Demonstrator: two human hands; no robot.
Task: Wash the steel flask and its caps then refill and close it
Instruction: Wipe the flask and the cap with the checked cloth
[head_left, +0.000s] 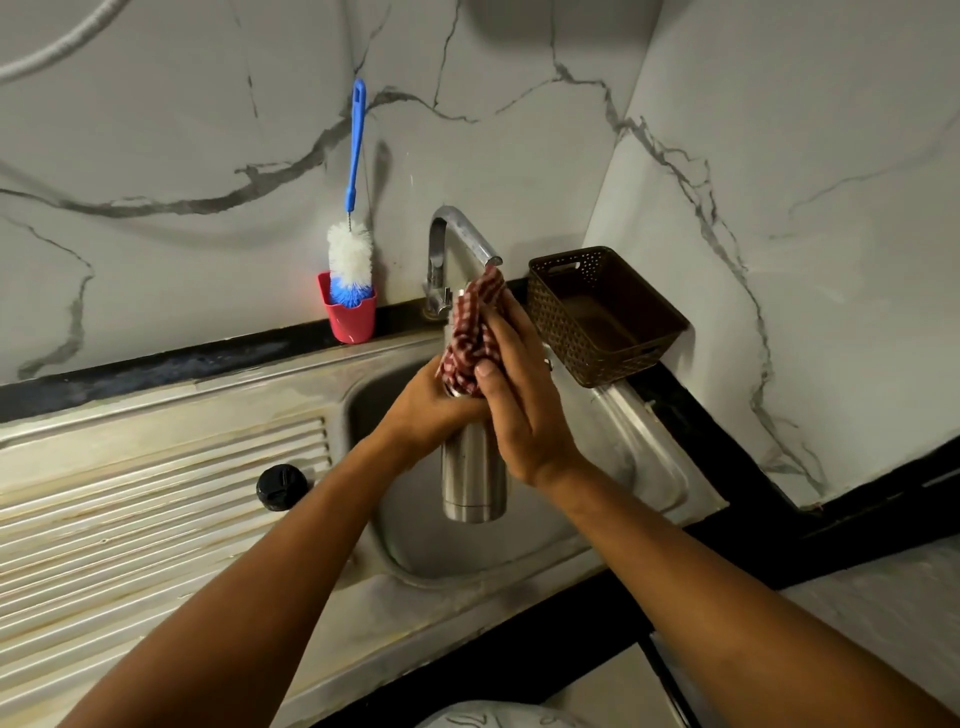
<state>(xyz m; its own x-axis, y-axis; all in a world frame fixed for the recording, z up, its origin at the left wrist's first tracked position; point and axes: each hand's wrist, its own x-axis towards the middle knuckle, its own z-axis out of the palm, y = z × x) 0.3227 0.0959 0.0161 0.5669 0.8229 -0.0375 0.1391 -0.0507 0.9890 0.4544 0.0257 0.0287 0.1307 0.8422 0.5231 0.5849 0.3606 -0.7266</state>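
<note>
The steel flask (472, 475) hangs upright over the sink basin (587, 499), below the tap (457, 234). My left hand (431, 410) grips its upper body. My right hand (519, 395) holds a red-and-white checked cloth (475, 325) wrapped over the flask's top, fingers curled round it. The flask's mouth is hidden by the cloth. A black cap (282, 487) lies on the ribbed draining board (130, 519) to the left of the basin.
A blue-handled bottle brush (353, 218) stands in a red cup (349, 314) on the ledge by the marble wall. A brown perforated basket (605, 317) sits at the back right of the sink. A dark counter edge runs along the right.
</note>
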